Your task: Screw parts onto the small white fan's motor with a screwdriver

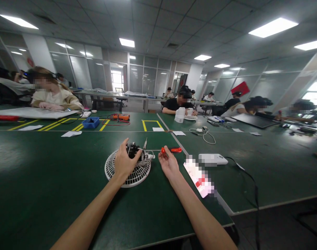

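A round white fan grille [110, 169] lies on the green table with a dark fan motor [134, 148] and white wires [145, 160] on top of it. My left hand [124, 162] grips around the motor, thumb on the near right side and fingers on the left. Just right of the grille, my right hand [169, 163] is palm up, its fingers curled at a red-handled screwdriver [175, 150]. The thin shaft points left, toward the motor. A small clear-handled screwdriver [145, 143] lies behind the grille.
A lit phone [200, 180] and a white power bank [212, 159] with a black cable lie at the right. Farther back are a blue bin [91, 122], an orange multimeter [121, 116], paper slips and a white cable [209, 135]. People work at the tables beyond.
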`<state>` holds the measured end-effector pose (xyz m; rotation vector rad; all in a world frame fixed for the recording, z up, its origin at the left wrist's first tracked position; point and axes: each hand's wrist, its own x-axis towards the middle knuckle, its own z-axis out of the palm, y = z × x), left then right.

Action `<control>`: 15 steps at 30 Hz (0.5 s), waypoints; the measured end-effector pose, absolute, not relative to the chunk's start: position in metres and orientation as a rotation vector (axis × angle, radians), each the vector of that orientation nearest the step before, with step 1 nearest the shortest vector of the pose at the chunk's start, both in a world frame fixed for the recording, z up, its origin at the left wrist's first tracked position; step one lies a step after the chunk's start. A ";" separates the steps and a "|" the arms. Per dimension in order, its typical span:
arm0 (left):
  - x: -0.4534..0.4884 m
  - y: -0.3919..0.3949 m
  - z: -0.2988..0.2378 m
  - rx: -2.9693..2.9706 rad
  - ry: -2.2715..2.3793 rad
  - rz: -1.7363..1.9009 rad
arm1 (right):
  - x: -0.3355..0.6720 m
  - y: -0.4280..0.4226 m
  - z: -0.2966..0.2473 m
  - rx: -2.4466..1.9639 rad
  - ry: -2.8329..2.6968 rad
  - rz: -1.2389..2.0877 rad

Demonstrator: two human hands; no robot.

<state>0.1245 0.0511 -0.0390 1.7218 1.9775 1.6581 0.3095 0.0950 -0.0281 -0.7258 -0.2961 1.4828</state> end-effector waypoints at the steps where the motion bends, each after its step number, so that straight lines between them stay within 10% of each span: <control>1: 0.125 0.051 -0.039 1.712 1.981 1.659 | 0.310 0.095 -0.027 -0.713 -0.296 1.485; 15: 0.124 0.051 -0.037 1.731 2.006 1.658 | 0.315 0.096 -0.027 -0.899 -0.386 1.517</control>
